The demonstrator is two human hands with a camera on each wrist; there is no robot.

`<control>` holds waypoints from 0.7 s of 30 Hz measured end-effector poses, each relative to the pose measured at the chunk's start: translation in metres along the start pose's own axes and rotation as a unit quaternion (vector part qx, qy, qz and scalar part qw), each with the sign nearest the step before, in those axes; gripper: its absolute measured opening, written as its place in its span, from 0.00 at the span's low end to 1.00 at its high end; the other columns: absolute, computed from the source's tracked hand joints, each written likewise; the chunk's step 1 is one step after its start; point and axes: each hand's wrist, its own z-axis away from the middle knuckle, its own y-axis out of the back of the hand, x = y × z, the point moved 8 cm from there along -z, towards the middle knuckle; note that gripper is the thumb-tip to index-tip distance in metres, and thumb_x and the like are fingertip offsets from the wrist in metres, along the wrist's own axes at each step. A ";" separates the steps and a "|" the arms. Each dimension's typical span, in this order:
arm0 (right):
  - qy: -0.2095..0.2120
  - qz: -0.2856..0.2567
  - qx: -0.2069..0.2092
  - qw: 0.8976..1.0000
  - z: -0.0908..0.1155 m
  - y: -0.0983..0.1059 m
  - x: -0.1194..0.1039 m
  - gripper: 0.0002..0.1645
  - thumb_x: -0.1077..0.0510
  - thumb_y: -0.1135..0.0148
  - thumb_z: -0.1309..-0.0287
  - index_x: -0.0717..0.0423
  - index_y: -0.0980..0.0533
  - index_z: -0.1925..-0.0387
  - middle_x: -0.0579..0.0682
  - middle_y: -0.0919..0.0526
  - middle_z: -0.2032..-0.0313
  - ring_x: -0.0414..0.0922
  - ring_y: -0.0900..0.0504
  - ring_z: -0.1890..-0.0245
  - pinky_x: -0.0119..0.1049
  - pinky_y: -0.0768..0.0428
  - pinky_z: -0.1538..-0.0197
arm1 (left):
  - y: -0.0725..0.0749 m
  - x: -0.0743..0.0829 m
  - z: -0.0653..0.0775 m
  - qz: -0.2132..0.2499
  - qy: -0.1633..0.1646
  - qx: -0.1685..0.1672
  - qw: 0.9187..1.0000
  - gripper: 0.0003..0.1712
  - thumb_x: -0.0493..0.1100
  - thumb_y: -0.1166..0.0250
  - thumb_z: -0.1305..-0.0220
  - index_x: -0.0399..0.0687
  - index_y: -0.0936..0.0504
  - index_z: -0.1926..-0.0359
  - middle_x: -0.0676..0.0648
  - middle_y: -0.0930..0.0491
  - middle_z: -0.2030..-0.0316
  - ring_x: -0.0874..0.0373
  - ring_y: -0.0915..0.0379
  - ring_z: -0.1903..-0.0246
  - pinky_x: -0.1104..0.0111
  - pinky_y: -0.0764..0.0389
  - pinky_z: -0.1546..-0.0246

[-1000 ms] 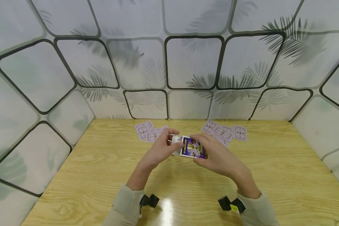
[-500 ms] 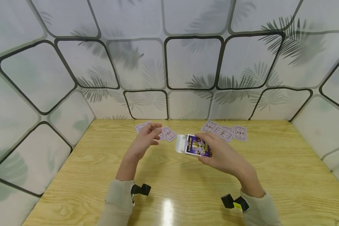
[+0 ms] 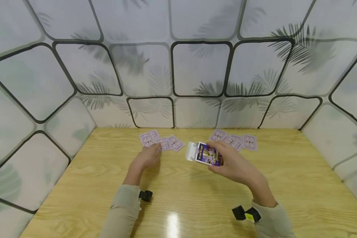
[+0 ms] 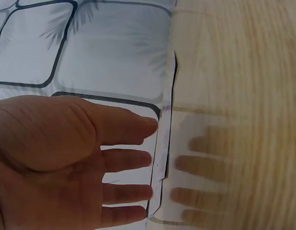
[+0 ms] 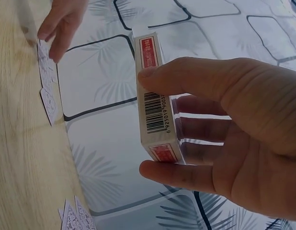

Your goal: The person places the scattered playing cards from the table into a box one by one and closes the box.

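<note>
My left hand (image 3: 145,157) reaches to the left group of playing cards (image 3: 176,143), which lie face down with patterned pinkish backs. In the left wrist view its fingers (image 4: 126,160) are extended, tips right at the edge of the cards (image 4: 168,129), holding nothing that shows. The right hand (image 3: 235,165) grips a purple playing-card box (image 3: 208,154) above the table, its white end flap (image 3: 191,151) open toward the left. Seen from the right wrist, the thumb presses the box's barcode side (image 5: 155,112) and the other fingers lie around its far side.
Another group of face-down cards (image 3: 249,142) lies at the back right of the wooden table (image 3: 184,198), partly overlapping. A pale patterned cloth (image 3: 202,69) stands behind and around the table. Each sleeve carries a black wrist-worn device (image 3: 145,195).
My left hand has let go of the card box's flap end, moved left, and lowered onto the left cards. The right hand still holds the box, shifted slightly right.
</note>
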 end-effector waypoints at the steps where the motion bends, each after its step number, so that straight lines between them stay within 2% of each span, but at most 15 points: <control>1: -0.002 -0.005 -0.001 1.000 0.000 0.000 0.001 0.42 0.58 0.29 0.51 0.60 0.37 0.35 0.58 0.31 0.39 0.49 0.26 0.49 0.45 0.24 0.51 | -0.001 -0.001 0.001 -0.013 0.010 -0.004 1.000 0.27 0.37 0.52 0.30 0.37 0.41 0.31 0.33 0.38 0.34 0.34 0.48 0.34 0.42 0.47 0.36; 3: -0.009 -0.010 -0.002 1.000 0.000 -0.001 0.004 0.42 0.58 0.30 0.50 0.59 0.37 0.34 0.58 0.31 0.39 0.49 0.26 0.50 0.45 0.23 0.52 | -0.002 -0.004 0.002 -0.034 0.033 -0.005 0.999 0.26 0.37 0.51 0.31 0.39 0.36 0.34 0.33 0.35 0.37 0.33 0.44 0.36 0.41 0.43 0.38; 6: -0.014 -0.008 -0.004 1.000 -0.001 -0.001 0.005 0.43 0.56 0.29 0.51 0.59 0.37 0.34 0.58 0.31 0.39 0.49 0.26 0.49 0.46 0.23 0.51 | -0.002 -0.009 0.002 -0.054 0.064 0.004 0.997 0.17 0.36 0.49 0.35 0.37 0.25 0.47 0.31 0.31 0.46 0.33 0.39 0.44 0.42 0.37 0.44; 9: -0.012 -0.004 -0.004 1.000 0.000 -0.002 0.005 0.43 0.56 0.29 0.51 0.59 0.37 0.34 0.57 0.31 0.39 0.48 0.26 0.50 0.45 0.23 0.52 | -0.002 -0.011 0.002 -0.064 0.082 0.017 0.994 0.08 0.35 0.46 0.38 0.37 0.22 0.62 0.33 0.30 0.54 0.37 0.37 0.51 0.45 0.33 0.48; 10: -0.011 -0.003 -0.003 1.000 0.000 -0.002 0.005 0.43 0.56 0.29 0.51 0.59 0.37 0.34 0.57 0.31 0.39 0.48 0.26 0.50 0.45 0.23 0.52 | -0.001 -0.011 0.002 -0.065 0.084 0.019 0.994 0.07 0.35 0.46 0.38 0.37 0.22 0.63 0.33 0.30 0.55 0.38 0.37 0.52 0.45 0.32 0.49; 16: 0.000 0.008 0.002 1.000 -0.002 -0.003 0.004 0.43 0.56 0.28 0.52 0.58 0.36 0.35 0.56 0.29 0.41 0.46 0.26 0.52 0.42 0.23 0.53 | 0.001 -0.013 0.005 -0.057 0.061 0.030 0.996 0.02 0.35 0.39 0.45 0.40 0.23 0.70 0.39 0.29 0.60 0.43 0.34 0.59 0.52 0.28 0.58; 18: 0.008 0.010 0.002 1.000 -0.002 -0.004 0.003 0.42 0.57 0.28 0.52 0.59 0.35 0.36 0.55 0.29 0.41 0.46 0.26 0.52 0.41 0.24 0.53 | 0.001 -0.014 0.006 -0.037 0.058 0.028 0.997 0.05 0.35 0.36 0.48 0.40 0.23 0.69 0.41 0.29 0.63 0.45 0.34 0.61 0.55 0.28 0.60; 21: 0.021 0.012 -0.004 1.000 -0.003 -0.008 0.002 0.41 0.57 0.28 0.54 0.59 0.34 0.37 0.54 0.27 0.43 0.45 0.26 0.52 0.41 0.24 0.52 | -0.003 -0.018 0.008 0.001 0.063 0.014 0.998 0.16 0.38 0.30 0.53 0.39 0.24 0.62 0.43 0.30 0.65 0.47 0.35 0.62 0.57 0.30 0.61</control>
